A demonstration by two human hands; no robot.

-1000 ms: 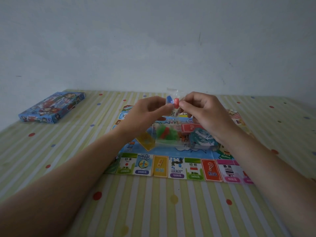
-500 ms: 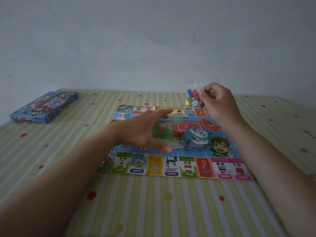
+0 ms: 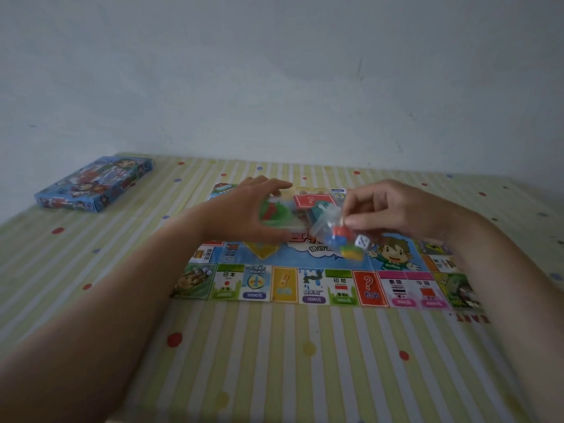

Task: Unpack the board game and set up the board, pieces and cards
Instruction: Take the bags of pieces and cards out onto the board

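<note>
Now, unpacking pieces: your right grip (image 3: 396,209) pinches the clear plastic pawn-and-die bag (image 3: 338,236), left grip (image 3: 241,209) spread open over the green-red packet (image 3: 276,209); probably open both next.

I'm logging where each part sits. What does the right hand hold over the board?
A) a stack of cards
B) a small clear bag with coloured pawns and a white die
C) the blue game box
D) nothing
B: the right hand pinches a small clear bag holding coloured pawns and a white die above the board, while the blue game box lies at the table's far left.
</note>
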